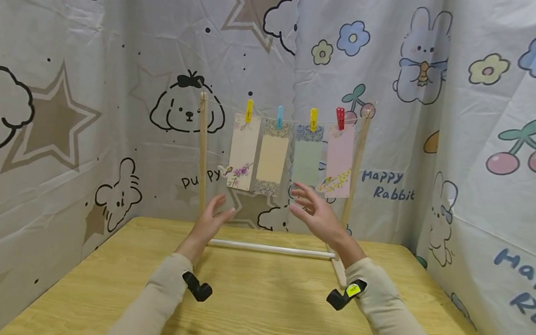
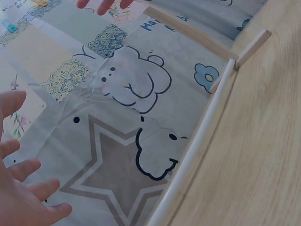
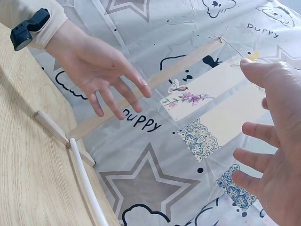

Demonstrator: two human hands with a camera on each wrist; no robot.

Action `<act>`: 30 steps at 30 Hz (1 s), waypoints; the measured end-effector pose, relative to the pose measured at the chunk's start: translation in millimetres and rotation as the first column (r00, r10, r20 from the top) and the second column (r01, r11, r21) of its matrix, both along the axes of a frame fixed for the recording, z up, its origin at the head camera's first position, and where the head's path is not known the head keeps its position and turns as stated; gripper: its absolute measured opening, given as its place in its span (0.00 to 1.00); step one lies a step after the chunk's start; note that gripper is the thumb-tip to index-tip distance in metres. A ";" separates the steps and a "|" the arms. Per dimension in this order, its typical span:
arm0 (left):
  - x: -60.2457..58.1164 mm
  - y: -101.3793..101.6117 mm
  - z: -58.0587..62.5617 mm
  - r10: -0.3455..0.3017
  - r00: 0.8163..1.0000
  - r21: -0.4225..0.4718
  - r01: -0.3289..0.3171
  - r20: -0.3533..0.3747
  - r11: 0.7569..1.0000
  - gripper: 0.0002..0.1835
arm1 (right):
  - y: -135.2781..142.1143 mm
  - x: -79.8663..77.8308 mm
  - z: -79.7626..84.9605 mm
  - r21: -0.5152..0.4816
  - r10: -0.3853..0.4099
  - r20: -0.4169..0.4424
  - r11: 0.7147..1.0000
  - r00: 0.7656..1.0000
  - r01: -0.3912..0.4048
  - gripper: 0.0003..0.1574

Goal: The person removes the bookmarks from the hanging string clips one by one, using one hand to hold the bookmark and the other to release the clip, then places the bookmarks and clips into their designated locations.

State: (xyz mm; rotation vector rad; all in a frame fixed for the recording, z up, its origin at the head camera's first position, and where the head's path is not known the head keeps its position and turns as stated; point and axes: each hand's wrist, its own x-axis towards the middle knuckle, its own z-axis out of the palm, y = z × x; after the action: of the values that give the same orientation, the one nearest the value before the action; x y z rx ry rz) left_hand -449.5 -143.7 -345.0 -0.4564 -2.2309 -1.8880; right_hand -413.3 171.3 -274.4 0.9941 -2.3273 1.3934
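Note:
Four paper cards would be several: a cream card (image 1: 243,150) with purple blossoms, a tan card (image 1: 273,157), a green card (image 1: 307,157) and a pink card (image 1: 340,152) hang in a row from a thin string. Small clothespins hold them at the top: a yellow one (image 1: 249,111), a blue one (image 1: 280,117), another yellow one (image 1: 314,120) and a red one (image 1: 340,119). My left hand (image 1: 207,225) is raised below the cream card, fingers relaxed and holding nothing. Held up before the green card's lower end, my right hand (image 1: 320,220) has loosely spread fingers and nothing in them.
The string runs between two wooden posts, a left post (image 1: 202,147) and a right post (image 1: 359,163). A white rod (image 1: 271,249) joins them low over the wooden table (image 1: 263,302). Printed curtains (image 1: 174,36) enclose the back and sides.

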 end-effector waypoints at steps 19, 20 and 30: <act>-6.5 -9.4 24.8 0.098 0.995 0.042 -0.098 0.008 0.994 0.39 | 0.5 -6.0 19.3 0.016 -0.038 -0.045 0.999 0.998 0.039 0.46; -7.3 -9.6 25.7 0.097 0.995 0.042 -0.098 0.008 0.994 0.39 | 0.4 -6.4 20.3 0.015 -0.040 -0.047 0.999 0.998 0.041 0.46; -13.0 -6.7 32.1 0.087 0.996 0.026 -0.087 0.003 0.996 0.45 | -2.6 -7.8 23.4 0.054 -0.052 -0.062 0.997 0.997 0.056 0.45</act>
State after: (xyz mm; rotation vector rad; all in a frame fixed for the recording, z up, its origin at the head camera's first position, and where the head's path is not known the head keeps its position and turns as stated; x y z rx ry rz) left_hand -462.5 -150.4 -313.0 -0.3472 -2.1870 -1.8725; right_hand -421.1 168.7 -251.0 0.9674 -2.3424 1.2666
